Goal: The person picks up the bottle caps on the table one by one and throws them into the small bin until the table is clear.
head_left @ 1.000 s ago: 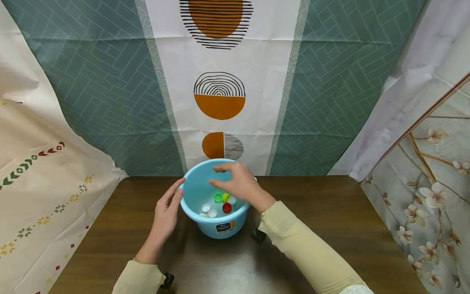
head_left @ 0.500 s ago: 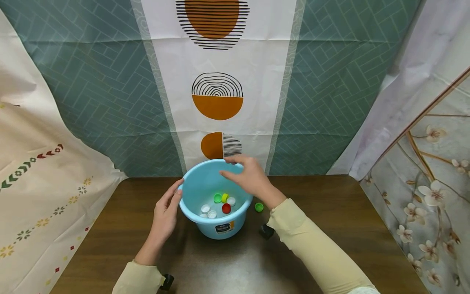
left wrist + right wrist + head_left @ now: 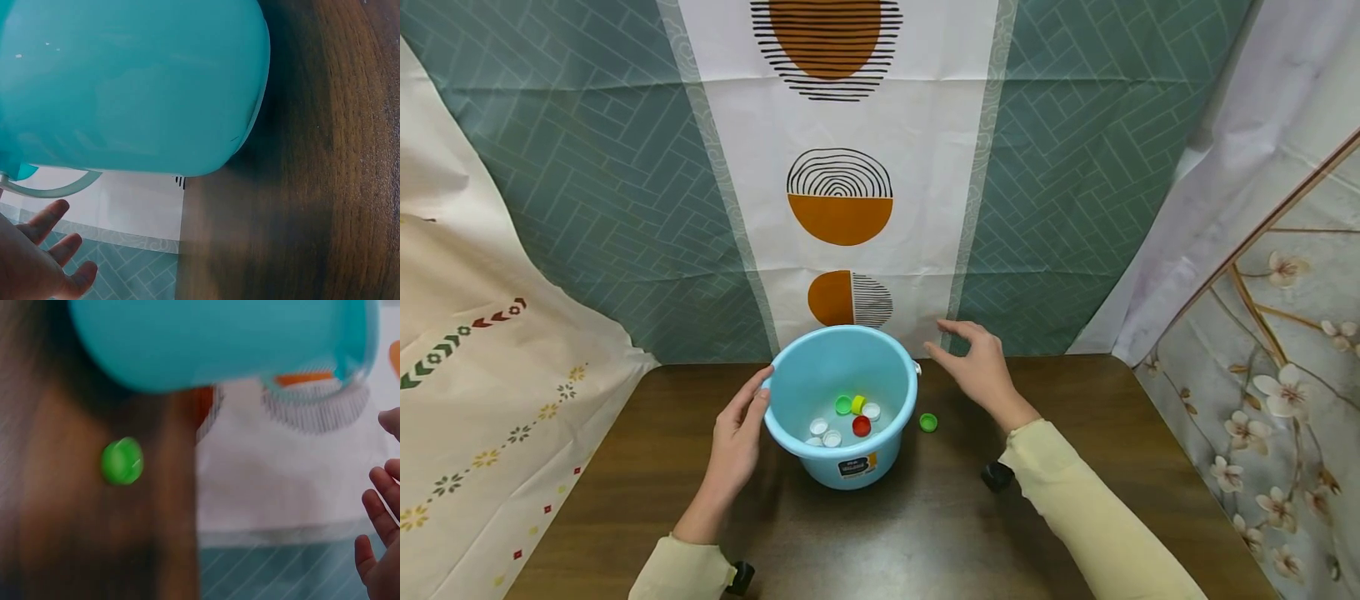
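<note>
A light blue bucket [image 3: 847, 350] stands upright on the table. Inside it lie several bottle caps: a red cap [image 3: 861, 426], a yellow cap [image 3: 858, 405], a green one and several white ones. My left hand [image 3: 737, 433] touches the left rim with relaxed fingers; in the left wrist view its visible fingers [image 3: 64, 250] spread near the bucket's handle. To the right, my right hand [image 3: 981, 367] is in the air with thumb and fingers apart, holding nothing. Below it on the table, close to the bucket's right side, lies another green cap [image 3: 928, 422].
The dark brown wooden table [image 3: 1075, 467] ends at a green and white patterned cloth [image 3: 1045, 250] hanging behind it. A cream cloth [image 3: 497, 400] hangs on the left, a floral one [image 3: 1277, 400] on the right.
My right hand has moved from over the bucket to the right, past its rim. The green cap on the table has come into sight. My left hand stays at the rim.
</note>
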`<state>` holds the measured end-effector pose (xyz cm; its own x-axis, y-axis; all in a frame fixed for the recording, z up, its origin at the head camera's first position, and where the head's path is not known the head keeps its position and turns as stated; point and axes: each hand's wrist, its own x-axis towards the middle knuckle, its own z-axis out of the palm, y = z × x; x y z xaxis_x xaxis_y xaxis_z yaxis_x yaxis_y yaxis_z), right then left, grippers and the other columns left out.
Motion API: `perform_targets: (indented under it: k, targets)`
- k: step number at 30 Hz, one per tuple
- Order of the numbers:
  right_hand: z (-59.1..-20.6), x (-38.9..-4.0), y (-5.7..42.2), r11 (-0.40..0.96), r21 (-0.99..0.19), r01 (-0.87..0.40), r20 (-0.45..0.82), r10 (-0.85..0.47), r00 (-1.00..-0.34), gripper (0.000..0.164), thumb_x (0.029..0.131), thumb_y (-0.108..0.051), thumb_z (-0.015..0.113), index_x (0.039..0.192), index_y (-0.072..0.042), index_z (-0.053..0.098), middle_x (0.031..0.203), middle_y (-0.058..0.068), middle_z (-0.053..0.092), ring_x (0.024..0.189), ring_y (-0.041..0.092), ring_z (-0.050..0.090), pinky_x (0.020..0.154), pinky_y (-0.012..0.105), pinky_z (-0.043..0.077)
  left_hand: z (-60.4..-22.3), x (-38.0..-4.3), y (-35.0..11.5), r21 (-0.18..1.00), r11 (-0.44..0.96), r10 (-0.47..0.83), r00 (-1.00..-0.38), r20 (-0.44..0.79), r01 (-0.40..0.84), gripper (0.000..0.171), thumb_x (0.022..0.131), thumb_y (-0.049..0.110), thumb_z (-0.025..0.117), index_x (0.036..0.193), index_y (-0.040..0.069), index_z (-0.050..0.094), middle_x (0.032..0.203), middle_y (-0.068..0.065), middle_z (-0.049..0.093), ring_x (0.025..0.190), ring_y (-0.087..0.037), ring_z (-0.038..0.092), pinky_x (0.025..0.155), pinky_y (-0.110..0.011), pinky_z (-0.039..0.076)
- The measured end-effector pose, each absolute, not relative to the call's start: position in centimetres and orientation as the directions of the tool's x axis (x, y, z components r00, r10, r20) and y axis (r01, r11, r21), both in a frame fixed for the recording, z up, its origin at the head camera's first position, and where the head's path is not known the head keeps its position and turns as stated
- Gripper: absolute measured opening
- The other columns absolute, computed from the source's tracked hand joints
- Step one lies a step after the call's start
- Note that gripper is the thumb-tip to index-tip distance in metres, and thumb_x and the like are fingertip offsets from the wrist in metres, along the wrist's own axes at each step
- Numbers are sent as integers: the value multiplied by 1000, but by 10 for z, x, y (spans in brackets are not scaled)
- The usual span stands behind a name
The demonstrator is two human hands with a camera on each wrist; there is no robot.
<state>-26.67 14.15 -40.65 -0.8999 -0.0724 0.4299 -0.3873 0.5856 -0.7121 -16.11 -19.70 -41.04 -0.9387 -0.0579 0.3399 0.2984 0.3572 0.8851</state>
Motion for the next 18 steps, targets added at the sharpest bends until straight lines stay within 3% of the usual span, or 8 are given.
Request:
perform_targets:
  k: [5,12,18]
  targets:
    - [-432,-266,158,621,-712,-328,365,-72,-928,54,81,-47,69,126,-19,60,124,2,61,120,23,53,97,47,44,-414,-163,-199,897,335,-63,-943,328,289,39,100,26,43,139,18,46,140,-4,49,121,-28,51,85,-13,45]
    - [-468,-266,164,673,-694,-256,238,-121,-964,59,81,-51,67,129,-20,57,131,3,57,126,25,48,101,49,41,-436,-175,-207,896,340,-71,-942,329,287,38,100,29,43,138,30,45,141,4,48,122,-21,51,86,-13,44]
    - [-494,-265,159,697,-682,-219,141,-169,-976,63,78,-55,68,127,-18,58,130,2,57,127,26,48,100,49,41,-427,-170,-204,901,322,-64,-942,329,292,39,100,29,43,138,24,46,140,1,49,122,-25,51,86,-13,45]
